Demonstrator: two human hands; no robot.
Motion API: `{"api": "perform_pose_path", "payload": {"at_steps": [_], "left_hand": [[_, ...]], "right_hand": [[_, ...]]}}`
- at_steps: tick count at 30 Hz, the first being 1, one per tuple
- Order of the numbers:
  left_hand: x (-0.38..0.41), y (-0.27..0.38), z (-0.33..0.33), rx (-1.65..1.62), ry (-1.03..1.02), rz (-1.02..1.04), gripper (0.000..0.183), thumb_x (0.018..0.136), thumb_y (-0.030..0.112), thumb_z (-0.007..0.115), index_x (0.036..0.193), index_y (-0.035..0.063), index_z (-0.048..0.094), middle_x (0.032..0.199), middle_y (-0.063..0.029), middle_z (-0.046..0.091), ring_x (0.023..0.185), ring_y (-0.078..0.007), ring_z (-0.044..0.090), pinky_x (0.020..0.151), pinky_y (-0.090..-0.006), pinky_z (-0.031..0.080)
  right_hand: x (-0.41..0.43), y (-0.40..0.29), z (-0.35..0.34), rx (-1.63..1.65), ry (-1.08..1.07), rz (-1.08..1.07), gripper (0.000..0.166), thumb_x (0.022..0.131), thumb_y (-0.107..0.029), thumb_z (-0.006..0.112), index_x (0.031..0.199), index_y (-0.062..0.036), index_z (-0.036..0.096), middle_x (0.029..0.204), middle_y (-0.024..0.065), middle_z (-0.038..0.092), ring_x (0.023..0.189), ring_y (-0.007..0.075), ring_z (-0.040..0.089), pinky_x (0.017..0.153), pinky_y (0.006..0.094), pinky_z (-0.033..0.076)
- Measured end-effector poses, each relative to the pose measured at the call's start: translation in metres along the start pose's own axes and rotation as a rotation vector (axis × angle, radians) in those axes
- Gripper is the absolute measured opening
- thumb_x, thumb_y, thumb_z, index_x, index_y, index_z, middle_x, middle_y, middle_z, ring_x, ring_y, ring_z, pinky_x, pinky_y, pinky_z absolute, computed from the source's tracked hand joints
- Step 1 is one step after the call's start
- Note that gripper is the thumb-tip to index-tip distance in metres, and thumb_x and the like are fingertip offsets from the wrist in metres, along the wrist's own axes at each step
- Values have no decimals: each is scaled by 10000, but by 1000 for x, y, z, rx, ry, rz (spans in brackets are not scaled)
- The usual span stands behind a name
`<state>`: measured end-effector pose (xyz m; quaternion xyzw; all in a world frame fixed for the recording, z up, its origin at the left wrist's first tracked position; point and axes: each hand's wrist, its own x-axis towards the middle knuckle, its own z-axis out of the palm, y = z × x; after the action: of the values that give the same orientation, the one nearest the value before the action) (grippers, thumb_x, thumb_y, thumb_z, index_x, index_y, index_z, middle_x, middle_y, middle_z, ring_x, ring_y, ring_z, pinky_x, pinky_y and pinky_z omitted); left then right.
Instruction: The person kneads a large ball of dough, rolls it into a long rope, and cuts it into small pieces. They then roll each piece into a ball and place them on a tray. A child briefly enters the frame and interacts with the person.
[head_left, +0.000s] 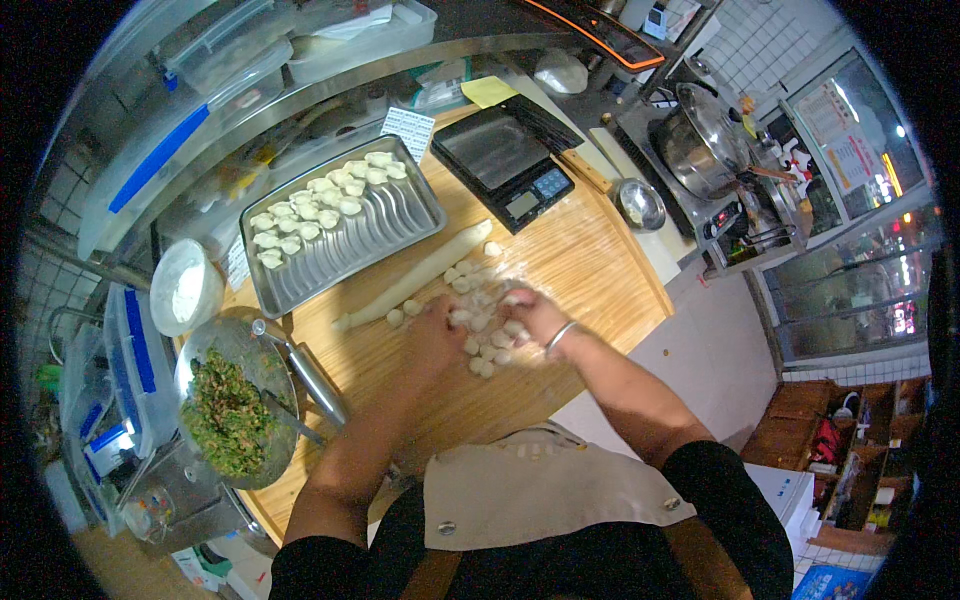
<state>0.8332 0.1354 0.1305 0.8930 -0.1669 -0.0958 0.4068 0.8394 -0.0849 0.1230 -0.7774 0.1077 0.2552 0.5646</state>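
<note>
Both my hands are over a pile of small floured dough pieces (480, 322) on the wooden board (600, 262). My left hand (441, 324) is blurred at the pile's left side, its fingers partly hidden. At the right side is my right hand (531, 311), blurred too, its fingers curled among the pieces; whether either hand grips any is unclear. A long dough roll (420, 274) lies behind them. Beyond it, a ridged metal tray (352, 244) holds rows of filled dumplings (322, 199). A bowl of green and brown chopped filling (229, 416) stands at the left.
A black digital scale (502, 157) and a cleaver with a wooden handle (585, 171) lie at the back. Near the board's right edge is a small metal bowl (639, 204). A metal rolling pin (315, 382) and a white bowl of flour (187, 289) are at left; a large pot (697, 146) stands at right.
</note>
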Motion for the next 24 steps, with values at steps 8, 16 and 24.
{"api": "perform_pose_path", "payload": {"at_steps": [8, 16, 24], "left_hand": [[-15, 3, -6, 161, -32, -7, 397, 765, 34, 553, 1154, 29, 473, 1034, -196, 563, 866, -339, 586, 760, -429, 484], [-4, -30, 69, -1056, -5, -400, 405, 798, -12, 529, 1185, 35, 424, 967, -135, 587, 906, -239, 595, 673, -341, 531], [11, -10, 27, -1034, -68, -400, 434, 824, 23, 537, 1240, 66, 422, 914, -102, 586, 797, -180, 591, 631, -284, 512]], "right_hand": [[-35, -12, -13, -292, -43, 62, 578, 770, -68, 658, 1289, -114, 406, 951, 79, 601, 783, 134, 589, 535, 273, 515], [-7, 21, 35, 431, -24, -31, 441, 796, 11, 611, 1216, -64, 499, 1049, 79, 591, 905, 176, 575, 753, 294, 487], [-21, -21, 35, -380, 142, -455, 308, 745, -145, 693, 1033, -63, 621, 1002, 149, 618, 899, 284, 601, 791, 341, 488]]}}
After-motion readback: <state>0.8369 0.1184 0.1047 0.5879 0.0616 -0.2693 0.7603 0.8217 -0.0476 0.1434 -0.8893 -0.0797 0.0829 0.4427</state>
